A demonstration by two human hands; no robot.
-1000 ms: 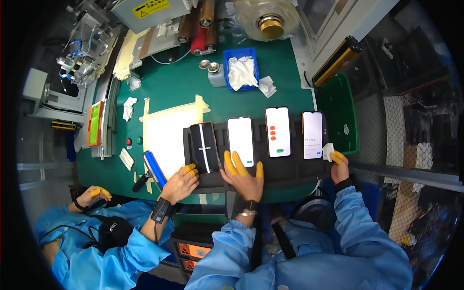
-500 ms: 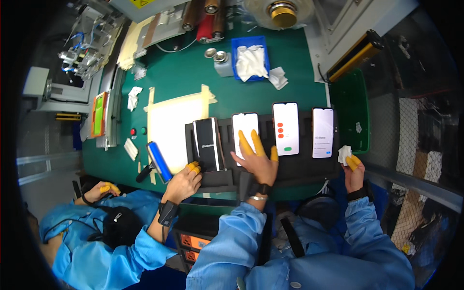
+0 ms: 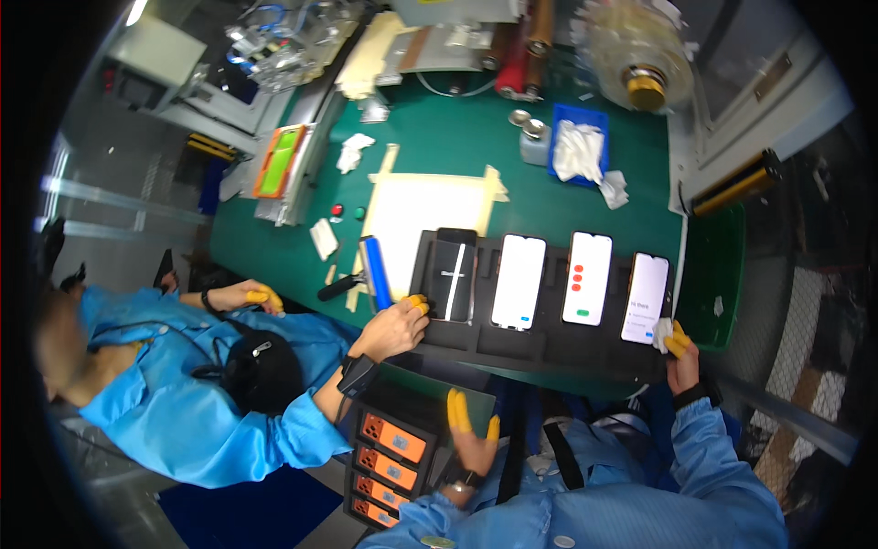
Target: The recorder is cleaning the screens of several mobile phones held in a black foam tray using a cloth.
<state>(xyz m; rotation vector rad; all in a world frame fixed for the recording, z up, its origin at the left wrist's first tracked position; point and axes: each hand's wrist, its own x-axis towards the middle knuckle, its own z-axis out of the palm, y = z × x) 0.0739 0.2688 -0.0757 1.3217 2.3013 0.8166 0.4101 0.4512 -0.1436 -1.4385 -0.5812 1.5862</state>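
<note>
My left hand [image 3: 473, 446], yellow cots on its fingers, is open with fingers apart, in front of the table edge and off the black tray [image 3: 558, 346]. Between the fingers of my right hand [image 3: 681, 364] is a crumpled white wipe [image 3: 663, 333], at the lower right corner of the rightmost phone [image 3: 646, 297]. Three more phones lie along the tray: one with a dark screen [image 3: 454, 276], one with a white screen [image 3: 519, 282], and one showing red dots [image 3: 586, 279]. A co-worker's hand [image 3: 396, 329] rests at the tray's left end, beside the dark phone.
A blue-sleeved roller [image 3: 376, 273] lies left of the tray, by a taped cream sheet [image 3: 425, 203]. Behind stand a blue bin of wipes [image 3: 557, 114] and a dispenser bottle [image 3: 535, 146]. Orange sockets [image 3: 393, 435] are below the table; a green bin [image 3: 722, 274] stands right.
My left hand has drawn back toward me, off the white-screen phone. My right hand has brought the wipe to the rightmost phone's corner. The view has turned left.
</note>
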